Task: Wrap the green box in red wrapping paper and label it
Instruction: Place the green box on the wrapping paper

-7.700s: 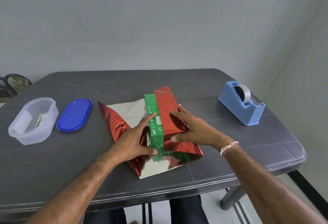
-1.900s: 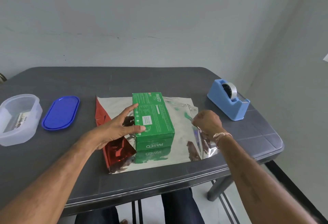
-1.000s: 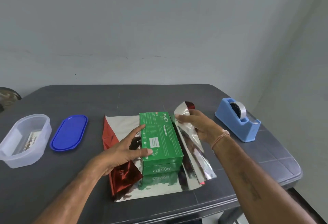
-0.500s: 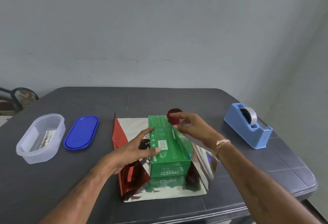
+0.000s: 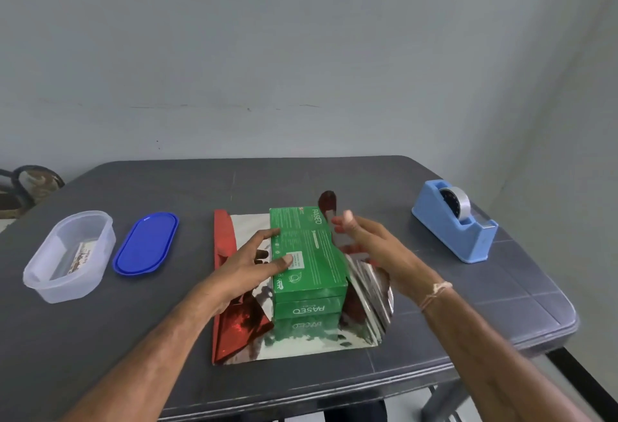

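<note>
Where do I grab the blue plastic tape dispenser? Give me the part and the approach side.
Grip the blue plastic tape dispenser across its long flat side walls, mid-body, from above, with the right hand, which is nearer. Its silver tape roll stands proud at the far end and the cutter sits at the near end; avoid both.

Green box point(image 5: 309, 254): lies flat, long side running away, "PASEO" on its near end; the left hand point(image 5: 247, 264) rests its fingertips on the box's top left edge.
Wrapping paper point(image 5: 301, 344): spread under the box, silver side up. Left edge is folded over, showing red. Right flap is raised beside the box, pinched by the right hand point(image 5: 364, 241).
</note>
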Available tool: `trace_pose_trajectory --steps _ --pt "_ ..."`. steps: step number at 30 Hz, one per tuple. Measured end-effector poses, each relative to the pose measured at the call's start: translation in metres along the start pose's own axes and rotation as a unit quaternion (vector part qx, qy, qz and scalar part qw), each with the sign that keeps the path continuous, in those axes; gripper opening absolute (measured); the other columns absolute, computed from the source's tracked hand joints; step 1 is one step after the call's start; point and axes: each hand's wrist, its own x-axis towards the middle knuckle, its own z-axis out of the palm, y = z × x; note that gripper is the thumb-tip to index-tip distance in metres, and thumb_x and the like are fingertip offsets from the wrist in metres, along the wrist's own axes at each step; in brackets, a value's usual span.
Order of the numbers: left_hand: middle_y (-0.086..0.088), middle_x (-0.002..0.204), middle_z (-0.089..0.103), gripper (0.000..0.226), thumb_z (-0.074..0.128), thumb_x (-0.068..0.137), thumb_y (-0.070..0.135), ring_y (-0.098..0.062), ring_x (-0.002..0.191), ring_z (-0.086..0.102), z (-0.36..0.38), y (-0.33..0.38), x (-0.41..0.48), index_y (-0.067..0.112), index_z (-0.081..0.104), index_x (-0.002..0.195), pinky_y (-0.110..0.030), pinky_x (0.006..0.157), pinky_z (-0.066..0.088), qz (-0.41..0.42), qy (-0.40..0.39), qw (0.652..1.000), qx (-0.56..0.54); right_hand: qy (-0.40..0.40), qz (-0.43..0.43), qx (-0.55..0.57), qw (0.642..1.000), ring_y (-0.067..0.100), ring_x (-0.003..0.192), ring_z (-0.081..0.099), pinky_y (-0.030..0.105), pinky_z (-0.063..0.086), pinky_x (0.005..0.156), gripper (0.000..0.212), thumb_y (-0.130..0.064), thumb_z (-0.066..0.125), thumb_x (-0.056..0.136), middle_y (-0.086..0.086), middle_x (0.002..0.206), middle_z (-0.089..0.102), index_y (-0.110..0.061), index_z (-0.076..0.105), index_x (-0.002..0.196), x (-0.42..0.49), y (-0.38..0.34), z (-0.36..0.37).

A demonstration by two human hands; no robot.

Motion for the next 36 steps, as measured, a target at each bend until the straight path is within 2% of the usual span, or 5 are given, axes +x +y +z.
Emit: trace_pose_trajectory --steps 4,9,16,24,36 --pt "-0.002 0.145 0.047 0.068 0.075 0.088 0.05 -0.02 0.132 0.046 0.002 0.001 -0.002 0.052 0.039 0.145 -0.041 0.113 0.037 0.004 0.011 1.0 0.015 -0.027 0.049 -0.049 0.997 0.027 0.11 0.07 0.047 0.056 0.1 0.068 -0.066 0.075 0.08 0.003 0.118 0.073 -0.028 0.059 0.135 -0.02 0.005 -0.017" --pt "-0.006 0.161 0.035 0.067 0.074 0.089 0.048 -0.026 0.144 0.038 0.003 0.003 -0.005 0.053 0.038 0.146 -0.045 0.117 0.031 0.004 0.01 1.0 0.025 -0.007 0.056 -0.025 0.998 0.017 0.063 0.06 0.024 0.049 0.052 0.037 -0.024 0.082 0.086 0.014 0.087 0.069 -0.016 0.069 0.119 -0.041 0.009 -0.02" --pt "-0.004 0.166 0.028 0.068 0.073 0.091 0.045 -0.027 0.149 0.03 0.006 0.01 -0.011 0.049 0.037 0.149 -0.046 0.118 0.027 0.009 0.018 1.0 0.023 0.029 0.031 0.113 0.993 0.012 0.065 0.062 0.025 0.058 0.064 0.025 -0.002 0.071 0.093 0.005 0.077 0.063 -0.004 0.07 0.118 -0.045 -0.007 0.003" --pt "0.001 0.169 0.02 0.069 0.071 0.093 0.043 -0.025 0.154 0.023 0.008 0.012 -0.015 0.047 0.035 0.152 -0.044 0.121 0.023 0.015 0.014 1.0 0.012 0.25 0.064 -0.211 0.943 0.017 0.109 0.058 0.038 0.051 0.097 0.061 -0.055 0.076 0.083 0.0 0.124 0.05 -0.024 0.053 0.131 -0.036 0.022 -0.002" --pt "0.003 0.17 0.018 0.07 0.07 0.093 0.044 -0.023 0.156 0.018 0.008 0.007 -0.012 0.049 0.033 0.152 -0.047 0.123 0.018 0.019 0.009 1.0 0.017 0.111 0.111 0.088 0.984 0.015 0.105 0.062 0.024 0.053 0.074 0.061 0.0 0.07 0.092 0.003 0.134 0.057 -0.028 0.054 0.144 0.003 0.042 -0.045"
